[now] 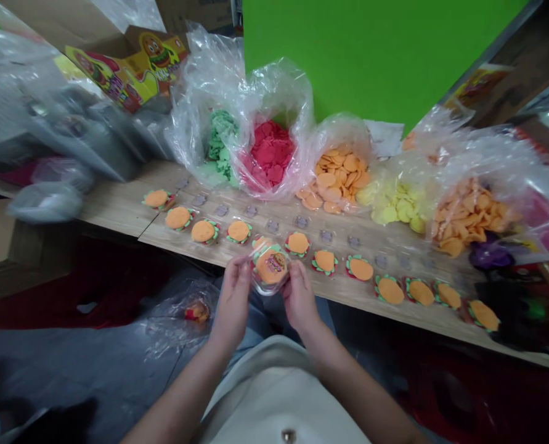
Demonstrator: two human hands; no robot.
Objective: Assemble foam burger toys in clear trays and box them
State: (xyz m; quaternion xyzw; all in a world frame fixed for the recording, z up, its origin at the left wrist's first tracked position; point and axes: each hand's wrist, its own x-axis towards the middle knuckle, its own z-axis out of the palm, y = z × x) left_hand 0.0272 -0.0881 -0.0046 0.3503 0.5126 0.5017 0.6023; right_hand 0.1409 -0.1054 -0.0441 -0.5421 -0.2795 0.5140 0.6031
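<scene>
Between my two hands is a clear plastic case (270,265) with a toy burger inside and a printed label on its lid. My left hand (235,290) grips its left edge with the fingers closed, and my right hand (299,293) pinches the right edge. It is held over the table's front edge. Left of it lies a toy burger (239,231) with an orange top and green and red layers; to the right is another toy burger (297,243). Several more line the table edge on both sides. Behind them runs a row of small clear plastic pieces (273,226).
At the back of the wooden table (117,206) stand plastic bags of green pieces (222,145), red pieces (270,154), orange discs (341,176), yellow pieces (401,205) and more orange pieces (475,213). A printed display box (135,65) is back left. A green panel (371,55) rises behind.
</scene>
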